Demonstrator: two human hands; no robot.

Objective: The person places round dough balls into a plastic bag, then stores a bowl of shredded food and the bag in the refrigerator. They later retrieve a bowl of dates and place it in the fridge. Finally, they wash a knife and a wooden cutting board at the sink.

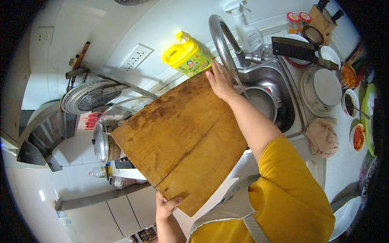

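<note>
A wet-looking wooden cutting board (pixel 185 136) with a long crack fills the middle of the view, tilted in front of the person. My left hand (pixel 168 205) grips its lower left corner, thumb on the face. At the upper right edge, my right hand (pixel 218 80) holds the board, fingers over its rim, with drops on the skin. Beside that hand, water runs from the steel faucet (pixel 219 39) into a round pan (pixel 261 101) in the sink (pixel 290 88). A yellow detergent jug (pixel 188 57) stands against the wall, just behind the board's upper edge.
A cleaver (pixel 293 48) lies over dishes right of the sink. Stacked bowls (pixel 326 86), a crumpled cloth (pixel 322 136) and small bowls of sauce (pixel 358 136) sit on the right counter. At left are a plate rack (pixel 106 77) and a lidded pot (pixel 101 142).
</note>
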